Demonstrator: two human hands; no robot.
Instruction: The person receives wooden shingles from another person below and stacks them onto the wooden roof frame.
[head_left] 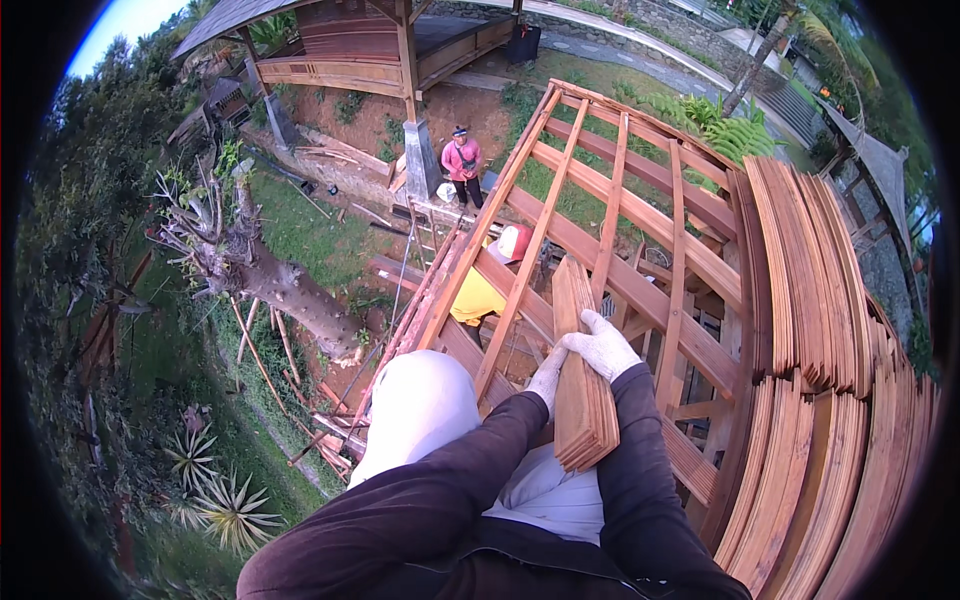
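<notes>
A narrow stack of brown wooden shingles with pointed ends stands between my arms, above my lap. My left hand, in a white glove, is closed on the stack's left side, its fingers partly hidden. My right hand, gloved in white too, grips the stack from the right and over its upper face. Under the stack and hands runs an open roof frame of brown rafters and thin battens. Several shingles are laid in a row low on this frame, right of my legs.
Large piles of shingles rest along the roof's right side. Through the gaps between battens, a person in yellow works below. Another person in pink stands on the ground by a post. A pruned tree trunk leans at left, beyond the roof edge.
</notes>
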